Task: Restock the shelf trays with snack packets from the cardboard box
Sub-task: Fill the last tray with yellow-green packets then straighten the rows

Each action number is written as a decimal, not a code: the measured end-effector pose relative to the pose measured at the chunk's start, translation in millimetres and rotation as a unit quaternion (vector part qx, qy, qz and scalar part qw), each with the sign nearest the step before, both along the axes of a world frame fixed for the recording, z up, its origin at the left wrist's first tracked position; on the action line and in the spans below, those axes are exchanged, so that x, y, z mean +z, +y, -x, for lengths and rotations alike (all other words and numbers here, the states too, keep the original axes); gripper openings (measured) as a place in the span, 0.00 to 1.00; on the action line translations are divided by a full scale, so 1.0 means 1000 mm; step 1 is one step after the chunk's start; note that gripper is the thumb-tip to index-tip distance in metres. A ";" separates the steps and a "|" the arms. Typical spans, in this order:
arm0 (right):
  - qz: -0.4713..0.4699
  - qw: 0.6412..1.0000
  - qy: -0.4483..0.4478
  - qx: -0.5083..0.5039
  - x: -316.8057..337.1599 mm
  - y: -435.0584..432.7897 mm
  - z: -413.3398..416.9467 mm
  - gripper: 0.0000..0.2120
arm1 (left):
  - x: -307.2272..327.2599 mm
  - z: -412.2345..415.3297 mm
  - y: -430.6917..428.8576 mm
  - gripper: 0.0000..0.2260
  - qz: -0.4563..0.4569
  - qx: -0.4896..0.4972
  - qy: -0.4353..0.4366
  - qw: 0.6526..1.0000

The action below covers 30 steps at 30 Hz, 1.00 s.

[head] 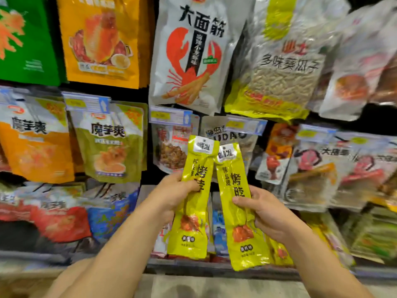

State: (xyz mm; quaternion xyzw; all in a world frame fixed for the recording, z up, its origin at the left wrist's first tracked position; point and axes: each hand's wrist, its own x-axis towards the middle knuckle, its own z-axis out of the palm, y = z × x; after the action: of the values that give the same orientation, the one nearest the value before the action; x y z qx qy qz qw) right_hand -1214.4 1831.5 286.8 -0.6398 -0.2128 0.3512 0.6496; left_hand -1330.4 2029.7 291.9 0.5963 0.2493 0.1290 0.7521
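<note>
Head view: two long yellow snack packets stand upright, side by side, above the front edge of the lower shelf [214,268], their tops nearly touching. They seem held label-out for sorting before they go in a tray. The left hand [171,196] grips the left packet [193,233] at mid-length, fingers [189,186] curled round it. The right hand [266,214] pinches the right packet [242,239] the same way. Both forearms reach forward, wrists raised. Neither the cardboard box nor any tray shows clearly.
</note>
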 end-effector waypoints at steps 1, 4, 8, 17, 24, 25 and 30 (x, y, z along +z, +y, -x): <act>0.018 1.000 -0.003 -0.004 -0.002 -0.010 -0.008 0.16 | -0.001 -0.009 -0.008 0.10 -0.006 -0.016 0.007 1.000; 0.055 0.998 0.012 -0.020 -0.010 -0.041 -0.031 0.16 | -0.009 -0.038 -0.030 0.10 -0.026 -0.035 0.026 0.999; 0.074 0.993 0.058 -0.073 -0.033 -0.092 -0.053 0.15 | -0.018 -0.079 -0.067 0.08 -0.033 -0.076 0.041 0.996; 0.101 0.970 0.077 -0.206 -0.075 -0.211 -0.099 0.11 | -0.052 -0.149 -0.178 0.06 -0.023 -0.155 0.087 0.984; 0.065 0.943 0.126 -0.303 -0.093 -0.301 -0.107 0.12 | -0.096 -0.173 -0.257 0.03 0.006 -0.159 0.146 0.976; 0.067 0.939 0.130 -0.310 -0.096 -0.309 -0.110 0.12 | -0.107 -0.174 -0.265 0.01 0.016 -0.158 0.158 0.975; 0.113 0.931 0.136 -0.320 -0.103 -0.326 -0.134 0.14 | -0.164 -0.180 -0.273 0.09 0.052 -0.125 0.221 0.966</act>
State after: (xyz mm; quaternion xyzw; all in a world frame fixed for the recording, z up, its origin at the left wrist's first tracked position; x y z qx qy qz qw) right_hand -1080.0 1505.9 183.7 -0.6893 0.1351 0.2301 0.6735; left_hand -1150.2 1757.0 128.2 0.5967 0.3396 -0.1143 0.7180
